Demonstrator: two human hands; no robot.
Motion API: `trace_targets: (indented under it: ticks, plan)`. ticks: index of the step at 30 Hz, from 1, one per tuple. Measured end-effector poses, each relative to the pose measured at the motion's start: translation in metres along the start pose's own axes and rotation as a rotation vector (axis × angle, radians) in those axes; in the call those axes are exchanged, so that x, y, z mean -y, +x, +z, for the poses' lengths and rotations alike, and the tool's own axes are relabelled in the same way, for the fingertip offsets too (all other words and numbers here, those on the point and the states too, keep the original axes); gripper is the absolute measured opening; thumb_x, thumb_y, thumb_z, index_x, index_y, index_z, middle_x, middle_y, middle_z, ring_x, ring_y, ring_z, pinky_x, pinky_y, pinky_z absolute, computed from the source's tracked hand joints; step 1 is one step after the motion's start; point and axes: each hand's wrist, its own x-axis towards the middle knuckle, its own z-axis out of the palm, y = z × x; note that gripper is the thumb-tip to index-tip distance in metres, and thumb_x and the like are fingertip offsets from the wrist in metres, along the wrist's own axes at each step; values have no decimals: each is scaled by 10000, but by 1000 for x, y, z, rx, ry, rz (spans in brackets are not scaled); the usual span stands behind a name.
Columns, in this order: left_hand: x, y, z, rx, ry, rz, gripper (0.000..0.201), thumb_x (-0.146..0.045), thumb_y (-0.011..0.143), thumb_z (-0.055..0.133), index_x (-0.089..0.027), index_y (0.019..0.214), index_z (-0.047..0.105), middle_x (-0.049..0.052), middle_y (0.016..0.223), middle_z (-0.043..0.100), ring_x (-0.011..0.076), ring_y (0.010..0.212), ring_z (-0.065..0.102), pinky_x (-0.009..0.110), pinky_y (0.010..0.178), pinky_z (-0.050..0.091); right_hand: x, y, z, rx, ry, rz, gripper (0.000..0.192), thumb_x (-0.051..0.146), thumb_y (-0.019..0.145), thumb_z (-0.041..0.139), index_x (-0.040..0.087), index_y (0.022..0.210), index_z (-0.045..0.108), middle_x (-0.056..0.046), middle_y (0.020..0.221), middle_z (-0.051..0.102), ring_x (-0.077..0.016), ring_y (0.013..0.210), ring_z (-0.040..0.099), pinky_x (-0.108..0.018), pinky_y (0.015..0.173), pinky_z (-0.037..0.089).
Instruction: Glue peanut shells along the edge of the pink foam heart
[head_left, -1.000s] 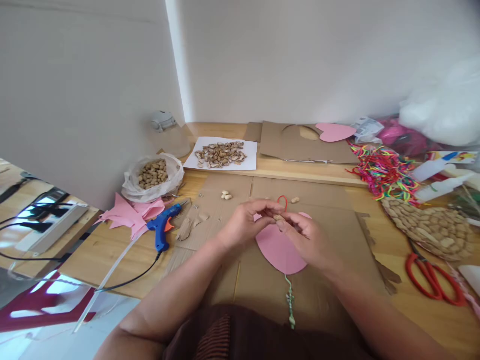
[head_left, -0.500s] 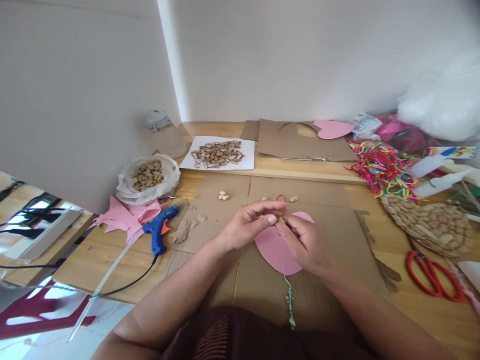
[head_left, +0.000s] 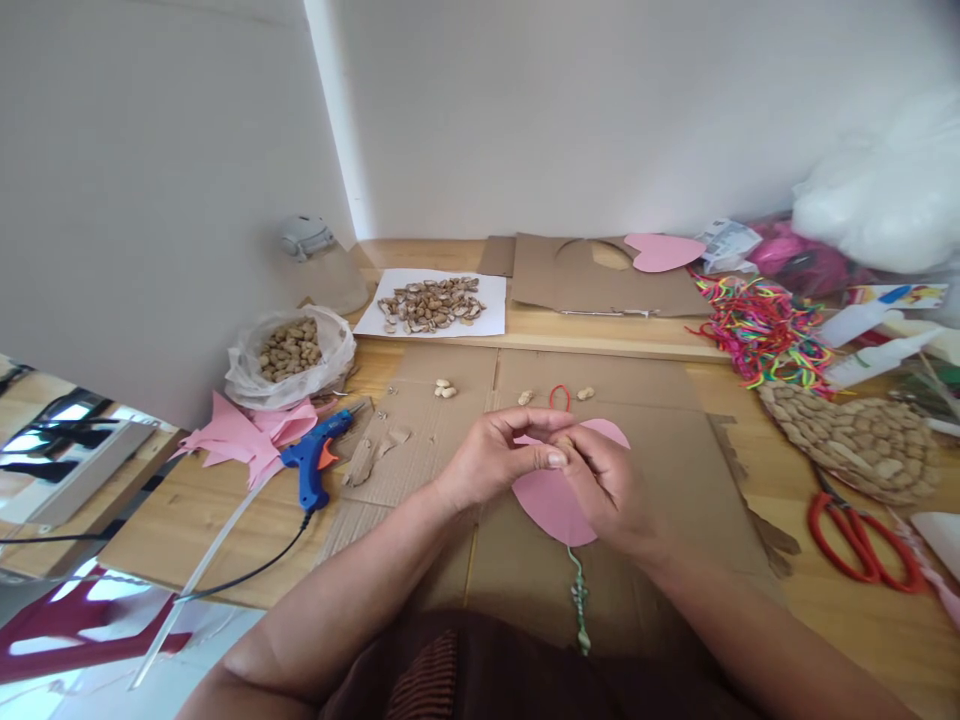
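My left hand and my right hand meet over a pink paper heart, fingers pinched together. Between their fingertips a small tan peanut is only partly visible. The heart lies on a cardboard sheet, its middle hidden by my hands. A red cord loop sticks out at its top, and a green beaded cord hangs from its lower tip. Beyond my hands, single peanuts lie on either side of the loop. Further left is a small group of peanuts.
At left are a bag of peanuts, pink paper scraps and a blue glue gun with its cable. Split shells cover a white sheet. At right are colourful cords, a peanut-covered heart and red-handled scissors.
My fingertips have shifted slightly around the peanut, and more of it is covered now. The peanut left of the red loop shows more fully. The whole view has drifted a little.
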Motion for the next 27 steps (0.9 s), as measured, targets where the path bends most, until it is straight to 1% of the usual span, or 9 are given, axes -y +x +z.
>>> trace_targets:
  ticks: [3, 5, 9, 12, 14, 16, 18, 23, 27]
  plan:
    - [5, 1, -1, -8, -93, -61, 404, -399, 782, 827, -179, 1114, 763, 71, 960, 748, 132, 820, 672, 288, 817, 541, -5, 4, 2, 13, 161, 79, 293, 420, 1003, 514, 209, 810, 575, 12, 689, 530, -144, 639, 490, -274, 581, 400]
    - [6, 1, 1, -36, -127, -75, 373, -408, 784, 824, -169, 1063, 764, 58, 919, 728, 115, 779, 654, 269, 772, 536, -8, 5, 3, 30, 210, 110, 314, 462, 981, 547, 205, 807, 591, 13, 676, 527, -146, 629, 493, -274, 572, 399]
    - [4, 1, 4, -96, -108, -82, 358, -400, 748, 852, -148, 985, 755, 45, 873, 713, 110, 750, 638, 265, 744, 529, -8, 4, 3, 62, 168, 147, 337, 456, 989, 544, 201, 774, 584, -13, 723, 577, -165, 694, 535, -288, 628, 427]
    - [0, 0, 3, -101, -89, -94, 366, -417, 759, 839, -137, 980, 763, 52, 866, 722, 120, 754, 647, 286, 768, 536, -3, 5, 2, 115, 161, 121, 290, 406, 1018, 504, 198, 838, 599, -26, 786, 613, -179, 761, 575, -299, 690, 448]
    - [-1, -1, 2, -68, -85, -95, 409, -411, 748, 850, -143, 1045, 762, 66, 922, 738, 136, 804, 666, 303, 816, 539, -2, 5, 0, 118, 143, 94, 285, 387, 1020, 499, 195, 830, 590, -19, 772, 594, -169, 740, 555, -296, 678, 432]
    - [-2, -2, 2, -43, -48, -93, 488, -368, 707, 887, -158, 1125, 747, 74, 975, 749, 148, 852, 679, 304, 853, 533, -2, 4, 0, 92, 111, 83, 313, 390, 1016, 503, 196, 776, 561, 1, 709, 526, -152, 673, 490, -291, 620, 388]
    - [-2, -3, 4, -49, 20, -86, 529, -326, 681, 907, -163, 1156, 739, 71, 965, 757, 151, 853, 685, 295, 854, 530, -3, 3, 0, 68, 88, 78, 340, 399, 1013, 498, 203, 736, 523, 20, 664, 449, -141, 630, 424, -290, 575, 344]
    - [-3, -6, 12, -108, 87, -21, 439, -358, 708, 877, -146, 1073, 759, 81, 977, 761, 177, 885, 690, 303, 838, 554, -4, -2, 3, 3, 0, 43, 349, 383, 1018, 481, 221, 710, 447, 41, 624, 381, -131, 588, 374, -284, 548, 316]
    - [-2, -8, 19, -153, 98, 3, 400, -378, 733, 848, -140, 1037, 740, 77, 943, 743, 174, 866, 679, 291, 782, 573, -2, -3, 3, -2, -48, 24, 335, 361, 1024, 467, 224, 719, 453, 35, 621, 425, -132, 581, 410, -281, 556, 340]
